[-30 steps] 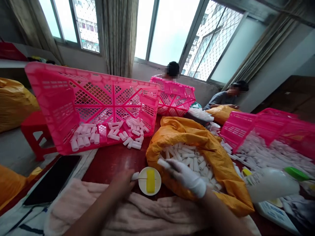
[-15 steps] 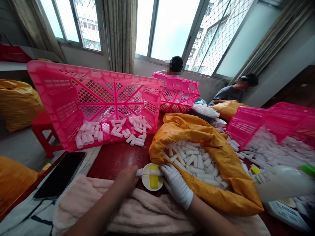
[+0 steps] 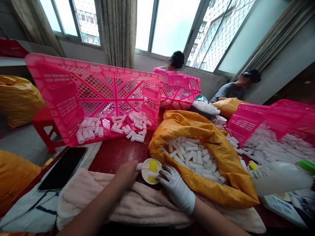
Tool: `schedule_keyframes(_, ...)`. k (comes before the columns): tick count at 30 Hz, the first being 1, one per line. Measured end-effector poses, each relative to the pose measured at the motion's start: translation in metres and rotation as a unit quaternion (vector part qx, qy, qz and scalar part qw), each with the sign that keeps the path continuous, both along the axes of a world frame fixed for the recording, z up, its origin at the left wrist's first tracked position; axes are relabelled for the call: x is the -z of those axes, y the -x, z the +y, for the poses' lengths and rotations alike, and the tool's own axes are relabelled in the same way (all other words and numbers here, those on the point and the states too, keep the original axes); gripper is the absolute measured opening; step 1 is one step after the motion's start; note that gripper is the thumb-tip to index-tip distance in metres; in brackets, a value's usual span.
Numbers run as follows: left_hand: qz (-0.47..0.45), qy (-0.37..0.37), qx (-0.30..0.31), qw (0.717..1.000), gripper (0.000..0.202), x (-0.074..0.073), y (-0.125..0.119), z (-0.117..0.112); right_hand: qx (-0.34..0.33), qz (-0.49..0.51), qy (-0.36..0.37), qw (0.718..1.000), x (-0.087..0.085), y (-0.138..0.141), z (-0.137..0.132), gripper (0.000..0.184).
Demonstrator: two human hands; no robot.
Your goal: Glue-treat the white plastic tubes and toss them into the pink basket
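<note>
Two hands work low over the dark red desk [image 3: 118, 159]. The bare left hand [image 3: 126, 173] grips a short white cylinder [image 3: 139, 166], a thin rod running from its end across the round white dish [image 3: 145, 177]; whether rod and cylinder are one piece, I cannot tell. The right hand [image 3: 177, 190], in a white glove with darkened fingertips, pinches one end of a short white plastic-looking tube [image 3: 153, 174], which lies across the flat yellow sponge-like strip [image 3: 153, 165] in the dish.

The tube is probably very light and fairly stiff, a hollow piece that would roll if let go and might dent under a hard squeeze. If the strip is wet, which the view does not settle, the wall could turn slippery. A light fingertip pinch near one end seems best, leaving the rest of its length and the far mouth free; the glove should add friction. The rod looks slender enough to bend, so the thicker cylinder is the safer hold.

Many similar white tubes [image 3: 194, 156] fill the orange woven-plastic bag [image 3: 225, 157] beside the gloved hand.
</note>
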State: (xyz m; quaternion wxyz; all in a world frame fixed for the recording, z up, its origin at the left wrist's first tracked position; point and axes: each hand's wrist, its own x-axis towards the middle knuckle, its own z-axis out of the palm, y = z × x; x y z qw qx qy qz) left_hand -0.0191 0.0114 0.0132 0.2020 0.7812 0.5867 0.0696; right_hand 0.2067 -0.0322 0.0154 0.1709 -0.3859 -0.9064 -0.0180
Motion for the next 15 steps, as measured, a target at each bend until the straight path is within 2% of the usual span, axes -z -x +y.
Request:
schedule_keyframes(4, 0.012, 0.003, 0.004, 1.000, 0.011, -0.002, 0.000, 0.000, 0.034, 0.027, 0.025, 0.999, -0.003, 0.003, -0.001, 0.028)
schedule_keyframes(7, 0.016, -0.002, 0.002, 1.000, 0.013, 0.000, 0.000, 0.002, 0.049, 0.014, 0.010, 0.999, 0.000, 0.008, -0.002, 0.019)
schedule_keyframes(10, 0.022, 0.000, 0.006, 1.000, 0.014, 0.002, 0.000, 0.003, 0.024, -0.011, 0.013, 1.000, 0.001, 0.013, -0.006, 0.016)
schedule_keyframes(12, 0.029, 0.001, 0.003, 1.000, 0.014, 0.002, -0.001, 0.003, -0.018, -0.028, 0.030, 0.999, -0.001, 0.016, -0.010, 0.014)
schedule_keyframes(14, 0.036, -0.002, -0.001, 0.999, 0.017, 0.002, -0.001, 0.002, -0.049, 0.005, 0.045, 0.998, -0.003, 0.019, -0.012, 0.014)
schedule_keyframes(15, 0.038, -0.008, -0.001, 0.999, 0.019, 0.002, -0.001, 0.002, -0.046, 0.056, 0.053, 0.996, -0.003, 0.021, -0.012, 0.014)
